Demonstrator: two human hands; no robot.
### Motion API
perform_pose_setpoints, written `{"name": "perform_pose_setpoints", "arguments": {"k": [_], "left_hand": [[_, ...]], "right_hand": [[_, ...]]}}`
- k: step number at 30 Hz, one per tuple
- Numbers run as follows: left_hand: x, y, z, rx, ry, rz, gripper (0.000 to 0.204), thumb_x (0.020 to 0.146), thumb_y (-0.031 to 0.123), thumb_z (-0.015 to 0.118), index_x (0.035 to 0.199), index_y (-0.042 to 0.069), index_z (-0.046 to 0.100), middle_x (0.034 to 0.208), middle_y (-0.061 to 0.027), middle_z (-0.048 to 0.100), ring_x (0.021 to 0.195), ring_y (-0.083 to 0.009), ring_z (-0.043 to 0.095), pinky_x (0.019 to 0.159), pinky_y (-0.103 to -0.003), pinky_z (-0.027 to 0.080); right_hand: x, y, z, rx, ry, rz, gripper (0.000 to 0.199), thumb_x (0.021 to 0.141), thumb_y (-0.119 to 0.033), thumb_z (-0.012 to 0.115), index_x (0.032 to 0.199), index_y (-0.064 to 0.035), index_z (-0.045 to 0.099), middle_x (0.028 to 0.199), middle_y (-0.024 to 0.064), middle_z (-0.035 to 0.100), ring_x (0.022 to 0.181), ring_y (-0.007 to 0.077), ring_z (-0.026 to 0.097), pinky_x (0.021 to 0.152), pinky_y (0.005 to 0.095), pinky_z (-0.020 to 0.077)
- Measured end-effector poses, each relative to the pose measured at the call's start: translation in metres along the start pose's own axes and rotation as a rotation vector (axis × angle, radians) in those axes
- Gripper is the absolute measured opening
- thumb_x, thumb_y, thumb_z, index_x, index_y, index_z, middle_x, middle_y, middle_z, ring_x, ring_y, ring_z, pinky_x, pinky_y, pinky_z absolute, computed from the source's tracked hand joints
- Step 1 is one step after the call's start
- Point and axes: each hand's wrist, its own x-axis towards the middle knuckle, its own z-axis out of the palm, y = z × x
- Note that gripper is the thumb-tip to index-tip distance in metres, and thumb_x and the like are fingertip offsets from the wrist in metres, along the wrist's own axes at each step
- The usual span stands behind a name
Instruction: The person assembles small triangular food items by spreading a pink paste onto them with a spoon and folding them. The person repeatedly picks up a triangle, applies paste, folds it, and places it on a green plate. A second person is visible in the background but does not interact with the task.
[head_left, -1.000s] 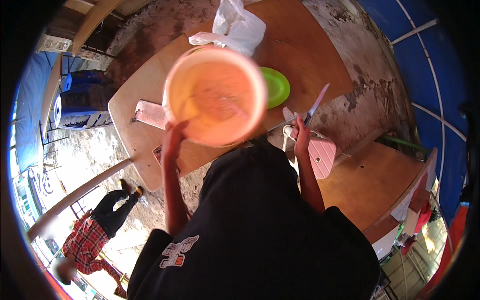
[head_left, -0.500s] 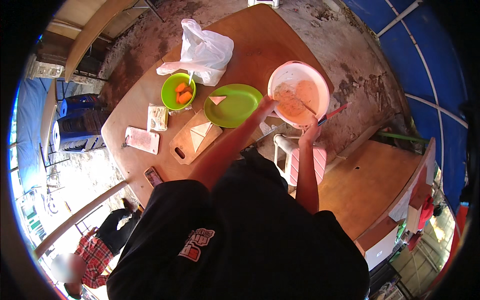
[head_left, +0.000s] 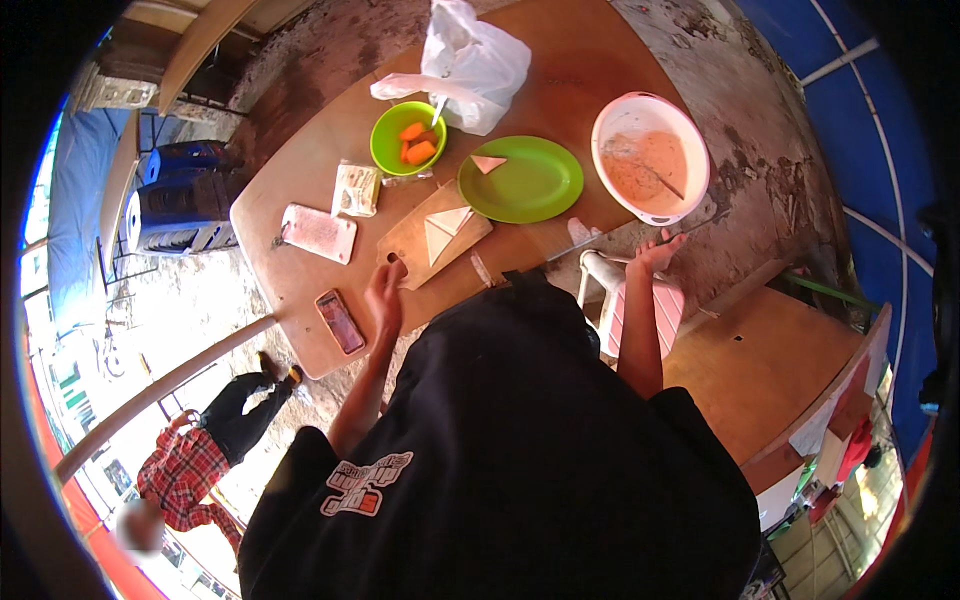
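My left hand [head_left: 384, 292] is empty, its fingers extended beside the handle end of a wooden cutting board [head_left: 412, 252]. Pale triangular wrappers or bread pieces [head_left: 446, 230] lie on that board. Close to the near rim of a white and pink basin [head_left: 613, 185], my right hand [head_left: 657, 252] is open with fingers spread. Orange-pink mixture [head_left: 640, 160] fills the basin's bottom, and a thin utensil [head_left: 666, 182] leans in it. Left of the basin stands a green oval plate [head_left: 535, 190] carrying one small triangular piece [head_left: 488, 163].
A green bowl [head_left: 381, 150] of orange chunks and a white plastic bag [head_left: 480, 75] stand farther back. Leftward are a packet [head_left: 356, 190], a pale rectangular tray-like item [head_left: 318, 233] and a phone [head_left: 341, 322]. A pink-topped stool [head_left: 650, 315] is below the table; a person [head_left: 195, 460] is at lower left.
Both hands have left the basin. My left hand has swung left to the board's handle end; my right has let go of the utensil and drawn slightly back. The view has shifted.
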Motion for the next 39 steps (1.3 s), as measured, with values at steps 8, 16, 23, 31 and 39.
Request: {"name": "perform_pose_setpoints", "arguments": {"k": [8, 16, 23, 31, 39], "left_hand": [[-0.085, -0.149, -0.165, 0.584, 0.551, -0.342, 0.052, 0.083, 0.049, 0.066, 0.106, 0.003, 0.060, 0.095, -0.0165, 0.056, 0.092, -0.0295, 0.055, 0.085, -0.042, 0.043], [-0.014, -0.164, -0.192, 0.544, 0.495, -0.570, 0.074, 0.074, 0.067, 0.064, 0.087, -0.006, 0.065, 0.088, -0.0247, 0.064, 0.085, -0.0354, 0.061, 0.080, -0.047, 0.046], [0.009, -0.167, -0.197, 0.624, 0.454, -0.443, 0.077, 0.057, 0.065, 0.079, 0.091, -0.003, 0.063, 0.092, -0.0177, 0.063, 0.088, -0.0303, 0.059, 0.081, -0.041, 0.047], [-0.022, -0.180, -0.194, 0.415, 0.411, -0.280, 0.073, 0.058, 0.050, 0.086, 0.104, 0.000, 0.058, 0.089, -0.0093, 0.053, 0.085, -0.0237, 0.051, 0.081, -0.037, 0.043], [-0.020, -0.201, -0.198, 0.334, 0.404, -0.256, 0.067, 0.061, 0.042, 0.087, 0.107, 0.004, 0.058, 0.095, -0.0103, 0.052, 0.089, -0.0241, 0.050, 0.083, -0.037, 0.043]], "right_hand": [[-0.054, 0.084, -0.047, -0.075, -0.011, 0.023, 0.055, 0.088, -0.058, 0.051, 0.100, -0.0056, 0.065, 0.062, -0.0020, 0.034, 0.046, 0.0090, 0.028, 0.042, 0.0248, 0.0222], [-0.107, 0.115, -0.070, -0.066, -0.052, 0.021, 0.053, 0.088, -0.057, 0.052, 0.099, -0.0066, 0.064, 0.056, -0.0044, 0.029, 0.044, 0.0079, 0.027, 0.042, 0.0257, 0.0201], [-0.126, 0.129, -0.088, -0.009, -0.108, 0.018, 0.051, 0.089, -0.054, 0.051, 0.095, -0.0045, 0.060, 0.054, -0.0036, 0.031, 0.043, 0.0084, 0.026, 0.042, 0.0258, 0.0219], [-0.122, 0.122, -0.075, -0.019, -0.142, 0.064, 0.053, 0.089, -0.057, 0.050, 0.100, -0.0063, 0.059, 0.057, -0.0038, 0.032, 0.045, 0.0078, 0.027, 0.044, 0.0250, 0.0218], [-0.115, 0.106, -0.066, -0.021, -0.171, 0.064, 0.051, 0.090, -0.056, 0.051, 0.099, -0.0056, 0.059, 0.059, -0.0035, 0.033, 0.044, 0.0075, 0.027, 0.043, 0.0241, 0.0218]]}}
